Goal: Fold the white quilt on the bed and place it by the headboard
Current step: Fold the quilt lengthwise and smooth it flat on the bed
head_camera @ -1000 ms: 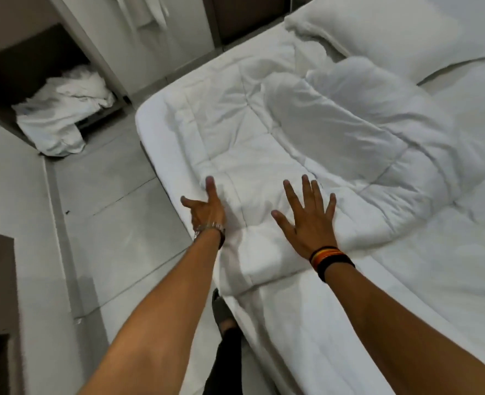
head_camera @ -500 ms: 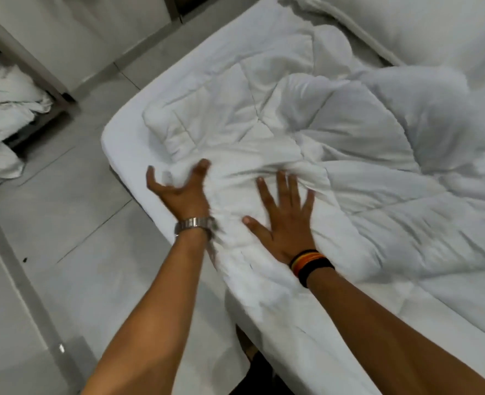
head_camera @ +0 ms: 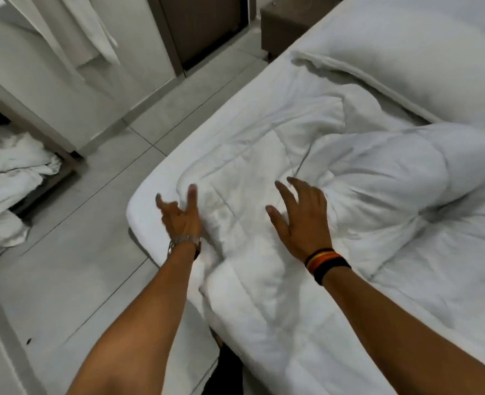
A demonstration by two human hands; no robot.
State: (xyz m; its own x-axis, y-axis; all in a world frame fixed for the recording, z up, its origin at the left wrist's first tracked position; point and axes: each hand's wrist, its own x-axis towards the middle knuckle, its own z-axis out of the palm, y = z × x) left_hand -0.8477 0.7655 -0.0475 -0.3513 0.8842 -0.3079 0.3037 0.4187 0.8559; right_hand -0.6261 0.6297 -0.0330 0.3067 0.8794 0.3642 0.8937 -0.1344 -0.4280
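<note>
The white quilt (head_camera: 315,172) lies folded and bunched near the bed's left edge, its puffy fold rising at the right. My left hand (head_camera: 180,216), with a metal watch on the wrist, rests against the quilt's left edge, fingers spread. My right hand (head_camera: 301,215), with a striped wristband, lies flat on the quilt's top with its fingers apart. Neither hand grips the cloth. A white pillow (head_camera: 412,49) sits beyond the quilt at the head of the bed (head_camera: 147,220).
Grey tiled floor (head_camera: 73,252) runs along the bed's left side. A heap of white linen (head_camera: 10,189) fills a low shelf at far left. A brown nightstand (head_camera: 286,24) stands past the bed's corner, beside a dark door. White cloth (head_camera: 73,29) hangs on the wall.
Both hands have pushed the quilt along the bed toward the pillow; it is more bunched. The pillow and nightstand are back in sight.
</note>
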